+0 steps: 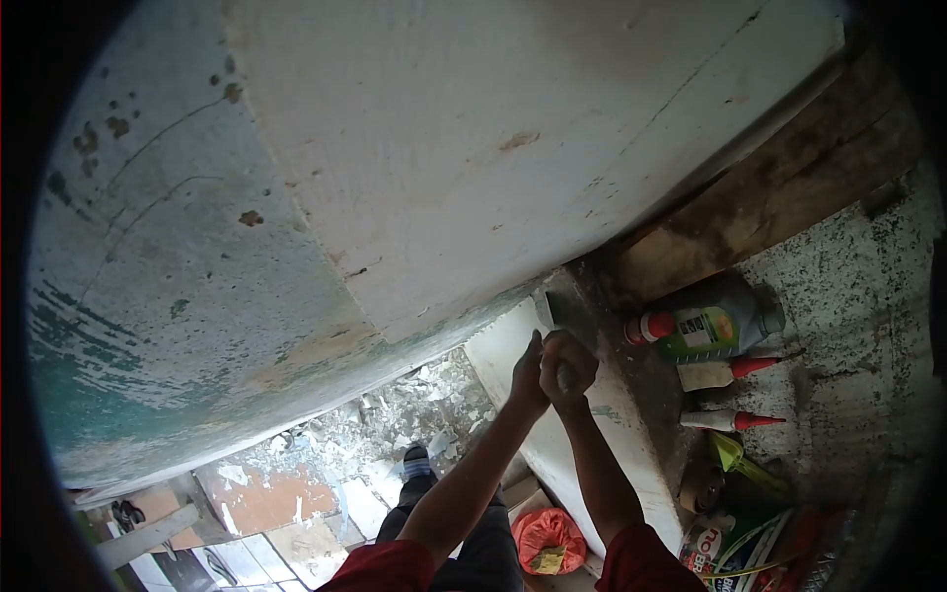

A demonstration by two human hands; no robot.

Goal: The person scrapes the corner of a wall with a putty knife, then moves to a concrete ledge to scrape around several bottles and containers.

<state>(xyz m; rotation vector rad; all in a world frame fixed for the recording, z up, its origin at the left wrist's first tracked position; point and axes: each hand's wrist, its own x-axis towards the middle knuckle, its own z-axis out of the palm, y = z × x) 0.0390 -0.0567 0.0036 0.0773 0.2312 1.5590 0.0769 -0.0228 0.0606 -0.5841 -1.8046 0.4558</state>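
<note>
My right hand (pixel 570 363) is closed in a fist around the handle of a scraper, its butt end showing below the fingers. The flat metal scraper blade (pixel 544 309) points up and away, close to where the wall meets a white-faced ledge (pixel 582 444). Pressed against the right hand, my left hand (pixel 530 377) wraps the same scraper with its thumb pointing up. A pale wall (pixel 434 148) fills the upper view, with grey-green scraped patches (pixel 178 296) at the left.
On the ledge at right lie a green-labelled bottle (pixel 705 331), red-tipped tubes (pixel 730 420) and a roll (pixel 701 486). A red bag (pixel 548 541) stands below. Flakes and debris (pixel 414 405) cover the floor by my foot (pixel 416 460). A wooden board (pixel 769 187) runs along the upper right.
</note>
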